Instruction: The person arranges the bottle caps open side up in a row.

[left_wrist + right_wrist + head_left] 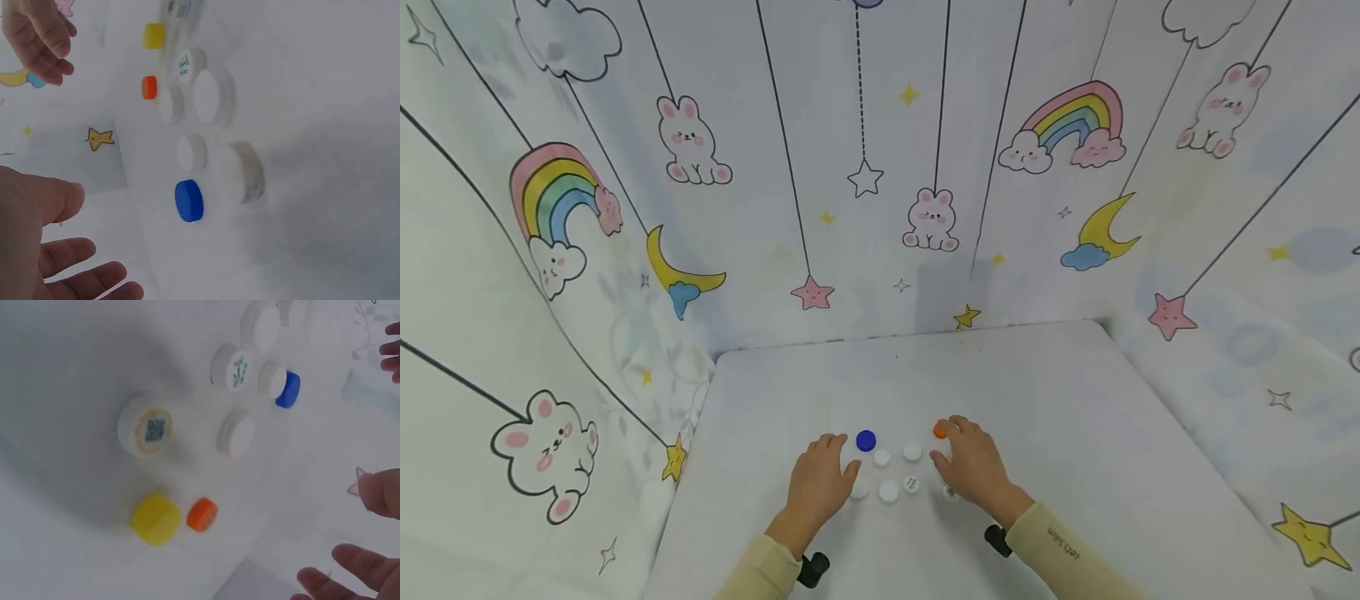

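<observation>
Several bottle caps lie on the white table. My left hand (pixel 818 479) is held over their left side, fingers spread and holding nothing, nearest to a blue cap (pixel 866 441) and a large white cap (pixel 240 173). On the right, my right hand (pixel 973 462) hovers with its fingers loosely extended. An orange cap (pixel 940 430) shows beside its fingertips, and a yellow cap (pixel 155 519) is hidden beneath it in the head view. Between the hands are plain white caps (pixel 889 492), a white cap with green print (pixel 911 484) and one with a square code (pixel 145 427).
The white tabletop (pixel 820 383) meets a fabric backdrop (pixel 745 208) printed with rabbits, stars and rainbows at the back and sides. Dark wrist cameras (pixel 814 570) sit under both sleeves.
</observation>
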Action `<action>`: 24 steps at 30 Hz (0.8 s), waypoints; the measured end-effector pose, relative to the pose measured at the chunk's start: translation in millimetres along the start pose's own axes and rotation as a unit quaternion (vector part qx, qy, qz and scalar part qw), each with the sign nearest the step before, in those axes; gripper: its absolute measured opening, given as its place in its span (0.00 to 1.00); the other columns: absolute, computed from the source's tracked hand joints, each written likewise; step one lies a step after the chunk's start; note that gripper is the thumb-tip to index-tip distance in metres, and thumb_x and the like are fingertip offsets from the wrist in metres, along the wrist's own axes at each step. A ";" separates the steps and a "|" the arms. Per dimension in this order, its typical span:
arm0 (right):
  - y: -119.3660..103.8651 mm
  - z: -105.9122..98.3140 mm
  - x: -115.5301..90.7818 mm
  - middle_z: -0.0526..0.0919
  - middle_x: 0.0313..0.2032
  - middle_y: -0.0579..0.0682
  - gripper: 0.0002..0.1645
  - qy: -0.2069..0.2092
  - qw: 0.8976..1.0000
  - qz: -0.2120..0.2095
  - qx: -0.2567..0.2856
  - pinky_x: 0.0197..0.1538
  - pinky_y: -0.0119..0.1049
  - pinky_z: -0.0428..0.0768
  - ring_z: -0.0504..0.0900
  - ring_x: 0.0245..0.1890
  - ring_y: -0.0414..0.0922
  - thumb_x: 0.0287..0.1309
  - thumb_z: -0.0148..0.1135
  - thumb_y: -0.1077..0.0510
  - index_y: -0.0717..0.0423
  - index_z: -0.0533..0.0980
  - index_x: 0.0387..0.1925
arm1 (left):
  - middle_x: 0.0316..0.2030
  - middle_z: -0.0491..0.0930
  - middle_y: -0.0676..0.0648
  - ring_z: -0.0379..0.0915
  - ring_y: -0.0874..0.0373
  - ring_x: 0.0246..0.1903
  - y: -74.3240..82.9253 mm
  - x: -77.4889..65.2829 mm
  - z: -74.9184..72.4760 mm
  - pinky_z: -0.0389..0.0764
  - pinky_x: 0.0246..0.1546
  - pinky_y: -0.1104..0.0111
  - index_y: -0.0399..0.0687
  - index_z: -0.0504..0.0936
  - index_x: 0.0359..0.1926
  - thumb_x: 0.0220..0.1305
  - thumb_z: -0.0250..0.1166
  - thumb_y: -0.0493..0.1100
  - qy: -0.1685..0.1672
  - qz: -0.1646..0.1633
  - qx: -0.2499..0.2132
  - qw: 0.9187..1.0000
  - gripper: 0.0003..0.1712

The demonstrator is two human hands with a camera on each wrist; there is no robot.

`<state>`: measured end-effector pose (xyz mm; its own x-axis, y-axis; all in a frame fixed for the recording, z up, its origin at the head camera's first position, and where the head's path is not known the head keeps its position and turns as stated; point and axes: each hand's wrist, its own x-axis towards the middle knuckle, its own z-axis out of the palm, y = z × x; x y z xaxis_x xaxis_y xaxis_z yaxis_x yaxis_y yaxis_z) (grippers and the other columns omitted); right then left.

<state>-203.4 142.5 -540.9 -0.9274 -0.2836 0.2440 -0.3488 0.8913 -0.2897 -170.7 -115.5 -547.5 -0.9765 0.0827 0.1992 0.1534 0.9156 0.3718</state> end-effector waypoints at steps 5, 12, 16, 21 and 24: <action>-14.7 23.1 -7.2 0.82 0.45 0.53 0.22 0.007 0.999 -0.035 0.023 0.45 0.47 0.79 0.80 0.43 0.51 0.52 0.71 0.54 0.56 0.80 0.48 | 0.45 0.81 0.42 0.78 0.46 0.43 -9.8 -14.8 15.9 0.79 0.41 0.54 0.42 0.81 0.51 0.57 0.70 0.47 -0.017 -0.022 -0.013 1.000 0.22; -39.0 51.7 -5.5 0.80 0.35 0.44 0.17 -0.035 0.997 -0.055 0.029 0.39 0.38 0.76 0.75 0.33 0.41 0.52 0.71 0.53 0.52 0.82 0.44 | 0.36 0.81 0.49 0.78 0.53 0.36 -21.4 -23.8 37.1 0.79 0.35 0.60 0.44 0.82 0.48 0.54 0.72 0.43 -0.032 -0.067 -0.047 0.996 0.20; -50.7 65.4 -1.5 0.79 0.32 0.42 0.17 -0.052 0.996 -0.069 0.025 0.37 0.36 0.75 0.74 0.31 0.39 0.51 0.72 0.51 0.50 0.82 0.44 | 0.34 0.79 0.50 0.77 0.55 0.35 -26.1 -25.1 45.6 0.78 0.34 0.61 0.44 0.82 0.47 0.53 0.73 0.43 -0.034 -0.077 -0.052 0.995 0.20; -61.0 74.6 4.8 0.80 0.34 0.44 0.19 -0.070 0.994 -0.079 0.013 0.40 0.39 0.76 0.76 0.34 0.42 0.49 0.74 0.49 0.50 0.83 0.44 | 0.35 0.79 0.50 0.76 0.56 0.35 -29.7 -26.0 54.2 0.78 0.33 0.62 0.44 0.82 0.47 0.53 0.74 0.45 -0.037 -0.082 -0.049 0.995 0.20; -64.5 80.6 8.4 0.81 0.36 0.45 0.22 -0.088 0.993 -0.082 0.004 0.43 0.42 0.77 0.77 0.36 0.44 0.48 0.75 0.47 0.50 0.83 0.44 | 0.34 0.79 0.51 0.76 0.57 0.34 -31.8 -26.7 57.7 0.77 0.33 0.63 0.45 0.81 0.48 0.54 0.74 0.46 -0.042 -0.082 -0.044 0.995 0.21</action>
<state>-199.6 54.1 -594.7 -0.8667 -0.4833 0.1239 -0.4982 0.8249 -0.2671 -158.3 -124.1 -616.9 -0.9981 -0.0299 0.0539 -0.0009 0.8816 0.4720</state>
